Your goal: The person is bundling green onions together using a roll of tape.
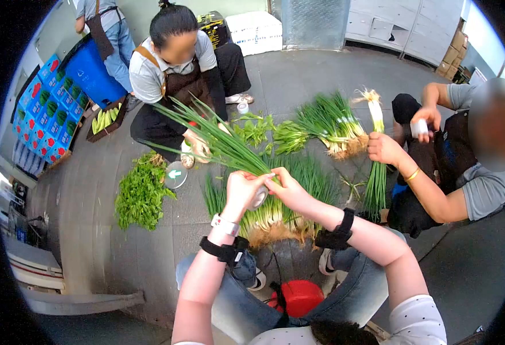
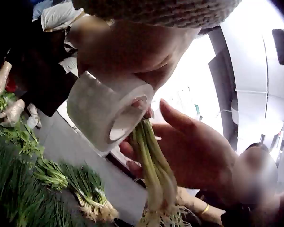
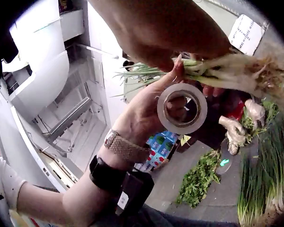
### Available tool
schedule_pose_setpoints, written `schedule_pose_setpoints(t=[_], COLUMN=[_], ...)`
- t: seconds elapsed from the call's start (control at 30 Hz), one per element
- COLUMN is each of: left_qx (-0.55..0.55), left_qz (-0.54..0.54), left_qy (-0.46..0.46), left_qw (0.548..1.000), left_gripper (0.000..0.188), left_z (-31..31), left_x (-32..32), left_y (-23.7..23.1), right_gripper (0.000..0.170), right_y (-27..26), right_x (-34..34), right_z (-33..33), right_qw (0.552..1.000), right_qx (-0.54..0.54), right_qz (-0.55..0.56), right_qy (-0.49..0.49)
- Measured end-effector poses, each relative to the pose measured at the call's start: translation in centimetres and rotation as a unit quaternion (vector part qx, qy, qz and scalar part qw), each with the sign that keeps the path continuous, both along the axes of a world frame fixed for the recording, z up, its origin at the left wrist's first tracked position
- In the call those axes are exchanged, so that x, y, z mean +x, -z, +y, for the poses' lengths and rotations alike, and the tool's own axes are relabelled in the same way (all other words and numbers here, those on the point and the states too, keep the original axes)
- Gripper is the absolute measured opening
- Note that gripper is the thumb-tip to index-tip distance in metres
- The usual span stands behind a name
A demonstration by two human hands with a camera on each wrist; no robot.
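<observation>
R-wrist view: tape (image 3: 182, 130) hides pt of L hand (image 3: 146, 106); roots (image 3: 267, 75) right of tape blurred. Head view: far up-left of tape, person (image 1: 110, 29) has head cut off.

Grey floor (image 1: 321, 69), seemingly tiled, scallions (image 1: 317, 179), leafy greens (image 1: 142, 195)

So your left hand (image 2: 137, 54) has a roll of clear tape (image 2: 92, 113) round its fingers, a fingertip poking through the hole beside some spring onions (image 2: 154, 165). Your right hand (image 2: 194, 146) has its fingers wrapped behind the stems, thumb pointing up, stringy roots dangling below. There's a woven band (image 2: 194, 12) across the top, plus leafy greens (image 2: 23, 139) and a rooty bundle (image 2: 94, 194) lower left.
</observation>
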State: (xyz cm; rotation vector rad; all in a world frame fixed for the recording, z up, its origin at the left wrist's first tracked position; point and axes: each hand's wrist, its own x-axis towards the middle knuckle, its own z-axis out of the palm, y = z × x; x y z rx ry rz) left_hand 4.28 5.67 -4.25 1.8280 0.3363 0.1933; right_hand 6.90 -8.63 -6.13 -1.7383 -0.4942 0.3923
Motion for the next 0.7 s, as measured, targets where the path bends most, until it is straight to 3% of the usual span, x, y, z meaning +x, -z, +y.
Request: schedule_pose_setpoints(t=[0.1,0.23,0.5,0.63,0.7], left_qx=[0.052,-0.054,-0.185,-0.133,-0.097], left_qz=[0.007,0.061,0.024,-0.004,0.023], left_qy=[-0.029,0.06,0.123,0.119,0.109], left_qw=[0.998,0.995,0.975,0.984,0.989], left_gripper=[0.031,0.025,0.022,0.021,0.019], left_z=[-1.6,-1.3,-0.7,-1.3,-1.2], left_x=[-0.1,0.0,-0.8,-0.7,-0.5], left_y=[-0.6,-1.4,-1.6,-1.9,-1.6], right_gripper=[0.04,0.039,0.038,0.037,0.037], right_y=[0.1,-1.6,-2.1,-1.3,-1.2], right_x=[0.3,0.1,0.5,1.1,1.3], right_z=[-0.1,-1.2,-1.8,-1.6,-1.8], right_qw=[0.998,0.992,0.993,0.995,0.999], right_qx=[-0.017,-0.103,-0.053,-0.013,-0.003], right_qz=[0.033,-0.058,-0.102,-0.095,-0.033], right_qy=[0.047,0.047,-0.001,-0.005,-0.029])
